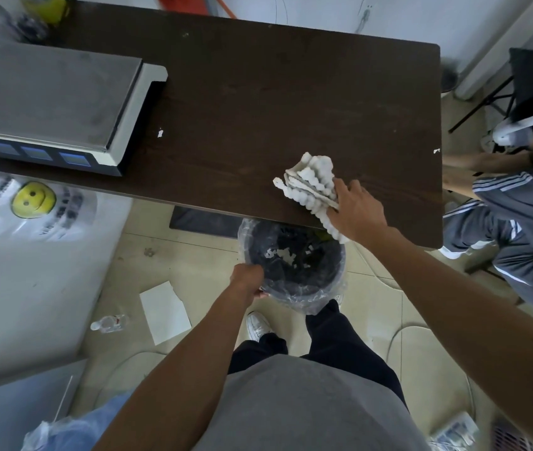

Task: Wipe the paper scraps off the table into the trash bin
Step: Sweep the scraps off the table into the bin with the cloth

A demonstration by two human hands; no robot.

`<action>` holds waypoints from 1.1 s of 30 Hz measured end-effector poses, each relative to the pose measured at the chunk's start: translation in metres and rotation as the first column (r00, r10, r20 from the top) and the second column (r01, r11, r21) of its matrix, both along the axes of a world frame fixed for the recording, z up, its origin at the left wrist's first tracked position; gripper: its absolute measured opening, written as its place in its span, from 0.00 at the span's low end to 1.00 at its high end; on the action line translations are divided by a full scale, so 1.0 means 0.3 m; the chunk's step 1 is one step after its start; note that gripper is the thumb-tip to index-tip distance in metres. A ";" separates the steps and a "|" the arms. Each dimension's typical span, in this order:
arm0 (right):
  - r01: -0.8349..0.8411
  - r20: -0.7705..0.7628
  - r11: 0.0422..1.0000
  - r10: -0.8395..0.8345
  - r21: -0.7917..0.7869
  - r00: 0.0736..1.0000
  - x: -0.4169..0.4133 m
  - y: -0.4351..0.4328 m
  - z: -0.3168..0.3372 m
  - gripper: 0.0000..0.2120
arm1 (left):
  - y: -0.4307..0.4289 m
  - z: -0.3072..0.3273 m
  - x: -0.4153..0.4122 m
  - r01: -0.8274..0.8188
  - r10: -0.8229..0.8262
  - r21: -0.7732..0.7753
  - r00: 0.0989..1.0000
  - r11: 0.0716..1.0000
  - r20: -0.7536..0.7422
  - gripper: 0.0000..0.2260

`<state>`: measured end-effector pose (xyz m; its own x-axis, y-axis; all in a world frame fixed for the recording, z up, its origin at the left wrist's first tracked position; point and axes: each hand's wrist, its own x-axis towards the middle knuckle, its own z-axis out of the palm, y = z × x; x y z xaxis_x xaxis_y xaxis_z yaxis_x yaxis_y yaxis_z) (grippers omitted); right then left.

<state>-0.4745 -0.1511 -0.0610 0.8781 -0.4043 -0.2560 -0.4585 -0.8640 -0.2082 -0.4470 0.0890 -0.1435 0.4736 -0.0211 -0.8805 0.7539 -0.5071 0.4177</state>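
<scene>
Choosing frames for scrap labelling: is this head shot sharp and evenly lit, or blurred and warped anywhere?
Head view: cloth and right hand sharp; top-left corner clutter blurred; wide lens bows the table edges; light soft, no hard shadows or glare; scraps in the trash bin readable.

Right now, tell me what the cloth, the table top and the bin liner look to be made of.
Cloth: soft white textile, perhaps microfibre; rows of puffy bumps, floppy folds.
Table top: dark matt wood grain, maybe laminate or veneer; cannot tell which.
Bin liner: thin clear plastic film; crinkled, glossy, draped over the dark trash bin.
</scene>
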 end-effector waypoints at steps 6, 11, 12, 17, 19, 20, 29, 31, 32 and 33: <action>0.065 -0.126 0.995 -0.055 0.081 0.991 -0.040 -0.039 0.007 0.30 | -0.007 -0.028 -0.006 0.022 -0.022 0.007 1.000 1.000 0.008 0.14; 0.380 -0.270 0.773 -0.276 0.509 0.923 -0.064 -0.061 0.037 0.29 | -0.028 -0.025 -0.016 0.054 -0.054 0.005 0.998 0.999 0.020 0.16; 0.413 -0.276 0.694 -0.307 0.590 0.911 -0.071 -0.063 0.046 0.22 | -0.032 -0.023 -0.018 0.061 -0.061 0.003 0.998 0.998 0.019 0.16; 0.402 -0.263 0.619 -0.307 0.675 0.915 -0.094 -0.047 0.087 0.07 | -0.050 -0.008 -0.030 0.071 -0.071 -0.003 0.997 0.997 0.005 0.16; 0.374 -0.252 0.622 -0.279 0.688 0.927 -0.089 -0.032 0.097 0.05 | -0.055 -0.003 -0.032 0.073 -0.073 -0.002 0.997 0.997 0.000 0.14; 0.360 -0.246 0.617 -0.265 0.700 0.933 -0.086 -0.023 0.102 0.05 | -0.056 -0.001 -0.033 0.073 -0.073 -0.003 0.997 0.997 -0.002 0.14; -0.019 0.093 0.954 -0.009 0.299 0.996 -0.034 0.068 0.108 0.16 | -0.047 -0.013 -0.027 0.040 -0.040 -0.005 0.999 0.999 -0.010 0.15; -0.137 0.169 0.984 0.117 0.113 0.979 -0.052 0.079 0.069 0.19 | -0.039 -0.020 -0.032 0.027 -0.027 -0.016 1.000 1.000 -0.006 0.15; -0.181 0.119 0.982 0.174 0.048 0.977 -0.064 0.080 0.045 0.21 | -0.037 -0.022 -0.032 0.020 -0.020 -0.027 1.000 0.999 -0.006 0.15; -0.204 0.025 0.979 0.204 0.017 0.979 -0.076 0.076 0.023 0.23 | -0.036 -0.024 -0.032 0.013 -0.013 -0.033 1.000 0.999 -0.004 0.15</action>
